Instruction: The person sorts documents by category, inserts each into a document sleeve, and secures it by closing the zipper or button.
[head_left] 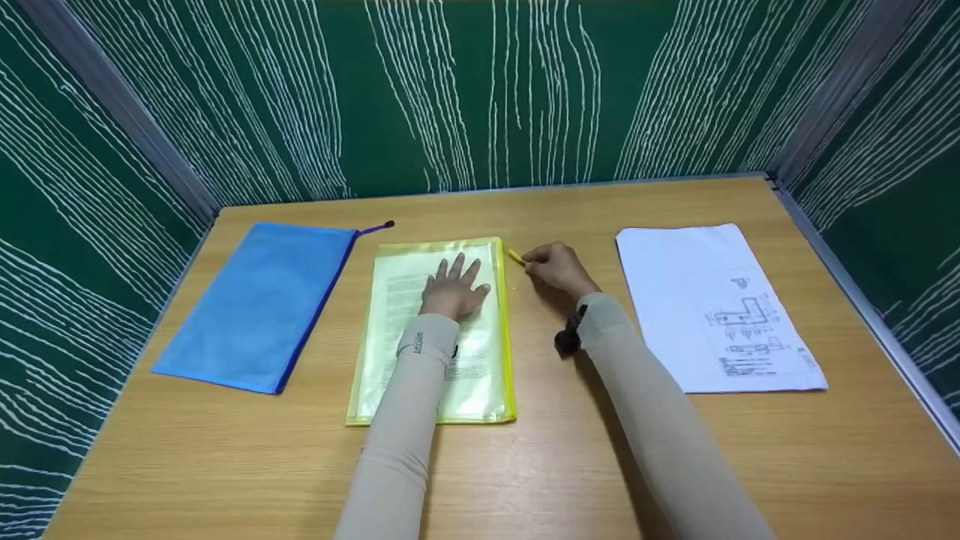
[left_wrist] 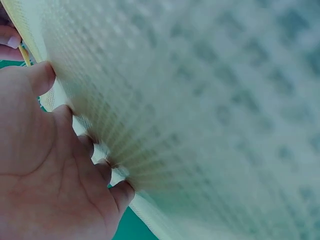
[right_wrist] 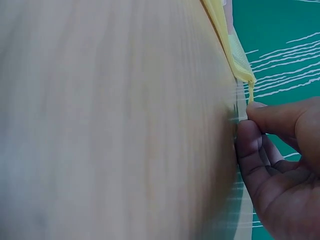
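Note:
A clear zip pouch with yellow edges lies flat at the middle of the table, with printed paper showing through it. My left hand rests on the pouch with fingers spread; in the left wrist view its fingertips press on the textured plastic. Just beyond the pouch's far right corner, my right hand pinches a yellow zipper pull between thumb and finger. The right wrist view shows the pull stretched from the pouch's corner to the pinching fingertips.
To the left lies a blue zip pouch with a dark purple cord at its far corner. White sheets with a printed drawing lie on the right. Green panels with white lines stand around the wooden table.

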